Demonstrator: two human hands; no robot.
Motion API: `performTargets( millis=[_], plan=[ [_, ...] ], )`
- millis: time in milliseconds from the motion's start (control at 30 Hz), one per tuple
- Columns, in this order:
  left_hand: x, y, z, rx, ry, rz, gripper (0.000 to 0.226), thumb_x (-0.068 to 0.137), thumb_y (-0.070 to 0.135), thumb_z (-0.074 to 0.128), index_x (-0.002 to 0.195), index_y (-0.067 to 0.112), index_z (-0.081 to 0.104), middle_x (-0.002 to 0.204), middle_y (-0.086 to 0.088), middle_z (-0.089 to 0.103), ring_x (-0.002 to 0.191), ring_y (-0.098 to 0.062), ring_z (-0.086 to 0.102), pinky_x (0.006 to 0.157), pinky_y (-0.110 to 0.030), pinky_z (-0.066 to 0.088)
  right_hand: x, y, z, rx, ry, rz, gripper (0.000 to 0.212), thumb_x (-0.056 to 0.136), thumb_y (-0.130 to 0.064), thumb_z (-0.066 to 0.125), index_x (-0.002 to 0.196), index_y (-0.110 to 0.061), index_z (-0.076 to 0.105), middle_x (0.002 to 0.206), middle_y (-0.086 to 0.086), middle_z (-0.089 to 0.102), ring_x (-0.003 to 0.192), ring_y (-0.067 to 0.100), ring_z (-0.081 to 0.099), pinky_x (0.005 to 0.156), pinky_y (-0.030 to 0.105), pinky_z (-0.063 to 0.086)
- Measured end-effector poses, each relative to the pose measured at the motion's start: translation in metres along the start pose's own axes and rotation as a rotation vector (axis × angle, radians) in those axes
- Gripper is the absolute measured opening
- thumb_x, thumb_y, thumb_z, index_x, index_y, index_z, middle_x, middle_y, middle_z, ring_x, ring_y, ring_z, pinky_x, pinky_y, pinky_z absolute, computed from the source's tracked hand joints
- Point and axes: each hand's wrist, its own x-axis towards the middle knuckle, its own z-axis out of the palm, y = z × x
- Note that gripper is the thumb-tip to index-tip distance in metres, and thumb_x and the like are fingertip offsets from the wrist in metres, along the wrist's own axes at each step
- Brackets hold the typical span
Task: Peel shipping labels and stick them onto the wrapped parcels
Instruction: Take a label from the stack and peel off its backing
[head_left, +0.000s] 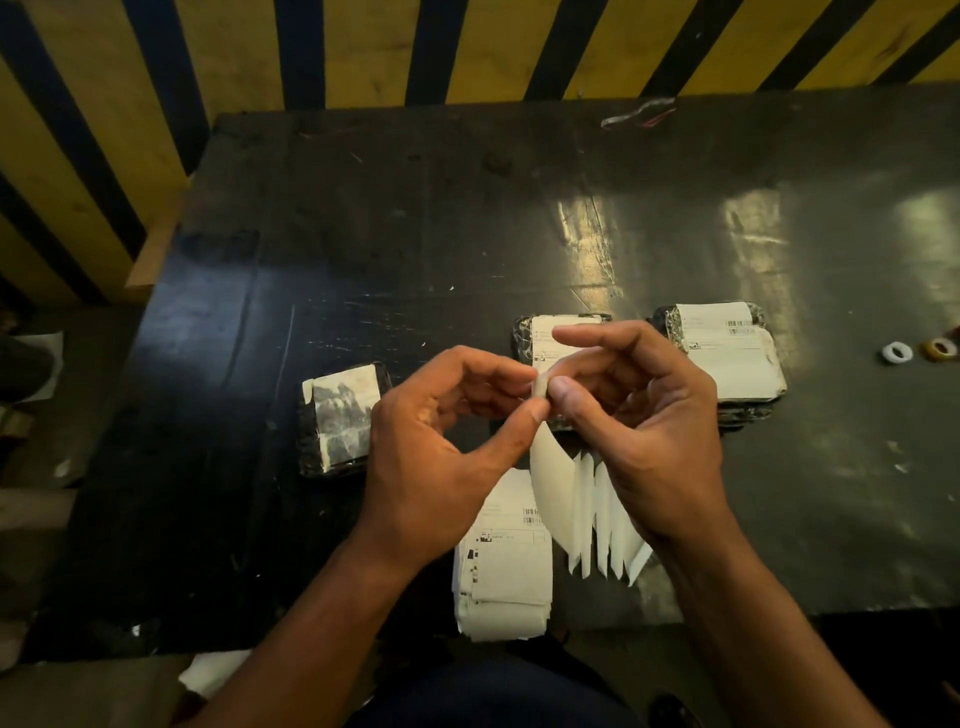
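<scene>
My left hand (441, 462) and my right hand (644, 431) meet above the dark table (363, 234), both pinching the top corner of a white label sheet (553, 483) that hangs down between them. A stack of printed shipping labels (506, 561) lies at the table's near edge. Beside it lies a fan of white backing strips (605, 540). A wrapped parcel with a pale grey face (340, 415) sits to the left. Behind my hands a labelled parcel (540, 338) is partly hidden. Another labelled parcel (727, 353) lies to the right.
Small rings, one white (897, 353) and one brownish (939, 349), lie at the table's right edge. Loose wires (641, 114) rest at the far edge. A yellow and black striped wall (363, 47) rises behind the table. Paper scraps (213, 670) lie on the floor.
</scene>
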Motion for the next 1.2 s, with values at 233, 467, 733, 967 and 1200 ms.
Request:
performTargets(
  millis=[233,467,733,967,1200],
  plan=[
    [-0.004,-0.002,0.002,0.019,0.021,-0.031,0.016,0.09,0.016,0.075,0.106,0.017,0.073,0.1,0.011,0.077,0.094,-0.011,0.076,0.078,-0.02,0.061,-0.003,0.0,0.003,0.019,0.005,0.029,0.028,0.087,0.01,0.074,0.11,-0.004,0.068,0.086,0.008,0.074,0.079,0.025,0.073,0.08,0.034,0.06],
    [-0.005,-0.003,0.005,-0.002,0.033,-0.023,0.017,0.088,0.018,0.076,0.104,0.016,0.072,0.098,0.009,0.076,0.092,-0.011,0.076,0.077,-0.019,0.06,-0.004,0.0,0.005,-0.004,0.009,0.009,0.02,0.087,0.001,0.073,0.105,-0.008,0.068,0.087,0.009,0.071,0.081,0.027,0.07,0.079,0.034,0.059],
    [-0.004,-0.006,0.005,0.044,0.05,-0.01,0.02,0.089,0.013,0.076,0.107,0.02,0.071,0.097,0.015,0.075,0.091,-0.005,0.075,0.075,-0.015,0.058,-0.004,0.005,0.004,-0.05,0.025,0.0,0.019,0.085,0.007,0.073,0.095,-0.007,0.066,0.086,0.007,0.069,0.079,0.028,0.067,0.075,0.034,0.059],
    [-0.004,-0.015,0.006,0.067,0.155,-0.006,0.015,0.095,0.022,0.067,0.102,0.036,0.072,0.103,0.006,0.075,0.097,-0.016,0.074,0.077,-0.025,0.062,-0.008,0.016,0.007,-0.199,0.149,-0.019,0.017,0.09,-0.001,0.063,0.09,-0.014,0.073,0.088,0.005,0.072,0.083,0.026,0.07,0.075,0.051,0.061],
    [-0.007,-0.019,0.008,0.081,0.152,0.002,0.019,0.1,0.01,0.062,0.109,0.021,0.074,0.108,0.0,0.073,0.104,-0.013,0.071,0.083,-0.015,0.056,-0.009,0.016,0.014,-0.164,0.103,0.006,0.015,0.089,-0.004,0.076,0.099,-0.015,0.076,0.092,0.007,0.073,0.083,0.023,0.07,0.077,0.033,0.06]
  ],
)
